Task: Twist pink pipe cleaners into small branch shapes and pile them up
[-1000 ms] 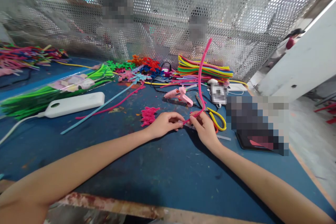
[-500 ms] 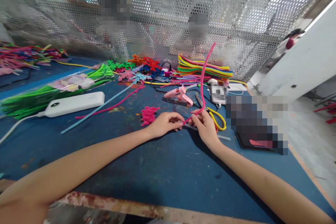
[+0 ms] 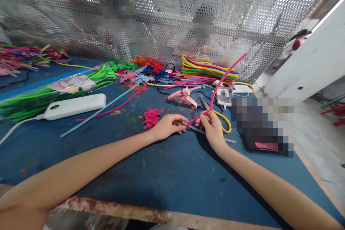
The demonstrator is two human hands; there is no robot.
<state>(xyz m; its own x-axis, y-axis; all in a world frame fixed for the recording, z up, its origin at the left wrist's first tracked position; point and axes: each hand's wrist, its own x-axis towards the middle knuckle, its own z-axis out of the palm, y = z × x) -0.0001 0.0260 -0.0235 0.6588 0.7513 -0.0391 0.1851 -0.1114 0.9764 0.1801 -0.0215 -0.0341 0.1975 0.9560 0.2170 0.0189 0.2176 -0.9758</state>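
Observation:
A long pink pipe cleaner [image 3: 223, 78] runs between my hands just above the blue table. My left hand [image 3: 172, 125] pinches its near end. My right hand [image 3: 211, 128] grips it a little further along, and the free length bends up and leans to the right. Beside my left hand lies a small pile of bent pink pipe cleaner pieces [image 3: 152, 118]. Scissors with a yellow handle [image 3: 228, 125] lie just behind my right hand, partly hidden by it. A clear glue stick [image 3: 229, 141] rests on the table under my right hand.
A pink glue gun [image 3: 183, 97] lies beyond my hands. Bundled coloured pipe cleaners [image 3: 207, 68] and flower-like shapes [image 3: 144, 78] lie at the back. To the left are a white power bank [image 3: 77, 106] and bagged green pipe cleaners [image 3: 32, 102]. A dark phone-like device [image 3: 249, 143] sits right.
The free end of the pink pipe cleaner has swung down and to the right. Both hands keep their hold in nearly the same place.

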